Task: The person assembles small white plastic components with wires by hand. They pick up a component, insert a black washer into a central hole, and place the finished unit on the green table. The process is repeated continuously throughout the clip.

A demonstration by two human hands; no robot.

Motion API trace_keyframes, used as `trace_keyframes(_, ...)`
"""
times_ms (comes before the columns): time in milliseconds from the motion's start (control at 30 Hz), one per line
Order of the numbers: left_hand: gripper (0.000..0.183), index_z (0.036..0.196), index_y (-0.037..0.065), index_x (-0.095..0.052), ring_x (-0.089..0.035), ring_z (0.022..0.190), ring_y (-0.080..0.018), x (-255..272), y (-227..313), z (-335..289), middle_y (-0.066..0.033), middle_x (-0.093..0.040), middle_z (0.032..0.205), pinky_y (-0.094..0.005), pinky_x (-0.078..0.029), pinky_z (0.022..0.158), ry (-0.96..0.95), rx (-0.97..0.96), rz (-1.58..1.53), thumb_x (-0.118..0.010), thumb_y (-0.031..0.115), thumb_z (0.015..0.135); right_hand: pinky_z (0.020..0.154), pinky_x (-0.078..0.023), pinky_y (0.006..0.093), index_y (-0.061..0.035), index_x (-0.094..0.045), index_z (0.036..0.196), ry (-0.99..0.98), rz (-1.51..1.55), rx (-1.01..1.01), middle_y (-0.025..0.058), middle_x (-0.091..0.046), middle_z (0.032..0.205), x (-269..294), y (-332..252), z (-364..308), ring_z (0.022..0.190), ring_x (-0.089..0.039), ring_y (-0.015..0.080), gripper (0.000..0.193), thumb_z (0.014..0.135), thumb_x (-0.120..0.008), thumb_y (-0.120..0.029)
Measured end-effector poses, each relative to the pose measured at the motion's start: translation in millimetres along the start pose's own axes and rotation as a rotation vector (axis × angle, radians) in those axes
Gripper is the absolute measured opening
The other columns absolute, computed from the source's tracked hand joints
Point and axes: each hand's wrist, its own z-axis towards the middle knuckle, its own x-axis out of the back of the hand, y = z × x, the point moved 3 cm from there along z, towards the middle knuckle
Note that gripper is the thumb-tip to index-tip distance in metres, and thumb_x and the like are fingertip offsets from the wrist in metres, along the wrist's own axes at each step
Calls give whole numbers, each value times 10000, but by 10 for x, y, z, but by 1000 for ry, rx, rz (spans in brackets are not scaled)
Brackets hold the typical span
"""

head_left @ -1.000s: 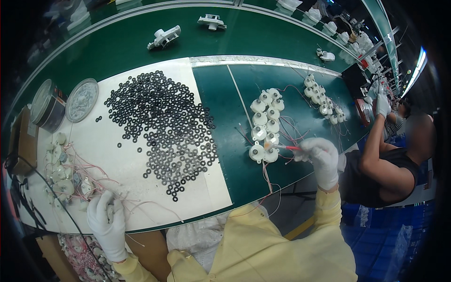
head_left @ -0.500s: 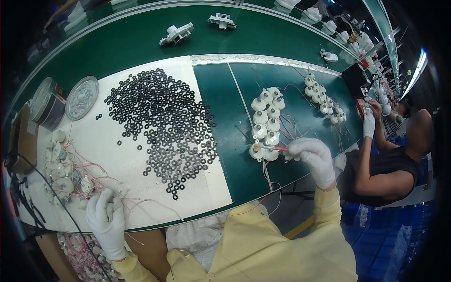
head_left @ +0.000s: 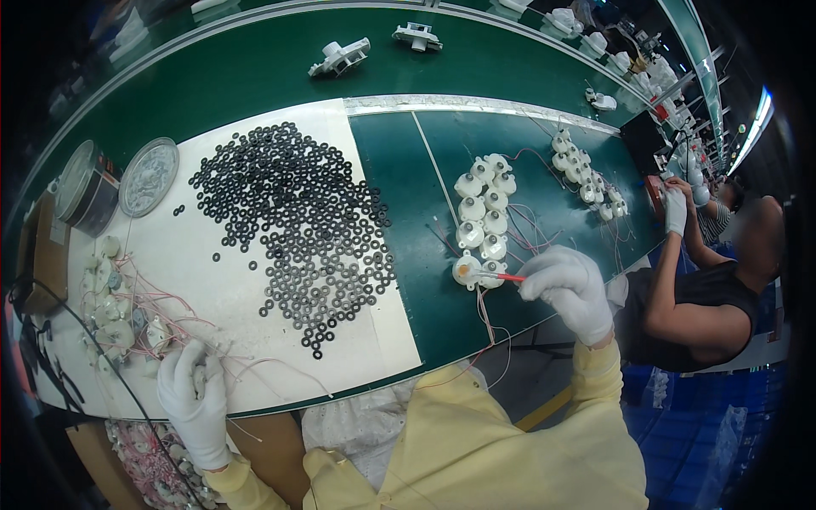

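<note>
interior of a work hall, viewed from above through a wide lens: in front, a bench with a white surface [head_left: 204,310] at left and a dark green top [head_left: 425,314] at right, edged at the back by a light strip [head_left: 476,105]. beyond, a long green surface [head_left: 238,85] bordered by a metal rail [head_left: 357,12], curved across the top. at right, a teal beam [head_left: 693,42], a bright strip light [head_left: 755,127] against darkness, a blue area [head_left: 697,416] of unclear kind, and floor with a yellow band [head_left: 544,411].
</note>
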Motion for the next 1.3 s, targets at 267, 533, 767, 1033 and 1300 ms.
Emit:
trace_keyframes(267,349,1185,58,-677,-613,940,-314,-6,-14,-15,-119,-643,1063,-411,-495,823,-19,34,2,-758,26,847,744,-513,370,-111,-745,831,57,-115,72,54,-733,878,11,-57,16,731,-626,251,253,662,-581,-18)
trace_keyframes(533,341,1170,50,-677,-614,938,-314,-4,17,4,-118,-645,1047,-417,-495,830,-5,22,2,-751,16,840,714,-497,374,-114,-736,798,143,-98,99,54,-730,851,72,-82,12,707,-615,249,244,641,-573,-21)
trace_keyframes(767,344,1166,48,-676,-614,934,-313,-6,4,2,-120,-644,1046,-416,-494,834,-13,17,7,-743,4,832,699,-507,360,-101,-739,788,114,-99,81,56,-734,828,-31,-72,103,683,-617,232,238,652,-565,-12)
trace_keyframes(1033,346,1171,47,-676,-612,923,-310,3,15,-4,-117,-644,1045,-410,-494,827,-12,36,-9,-745,5,835,671,-508,345,-92,-742,787,118,-82,69,53,-734,790,32,-50,48,667,-613,220,255,642,-550,-8)
trace_keyframes(1300,341,1171,43,-676,-617,914,-312,-5,4,16,-121,-645,1043,-413,-496,822,9,-22,5,-749,8,839,632,-497,326,-55,-741,806,265,-139,33,85,-734,788,208,-81,-121,642,-604,208,250,668,-542,8)
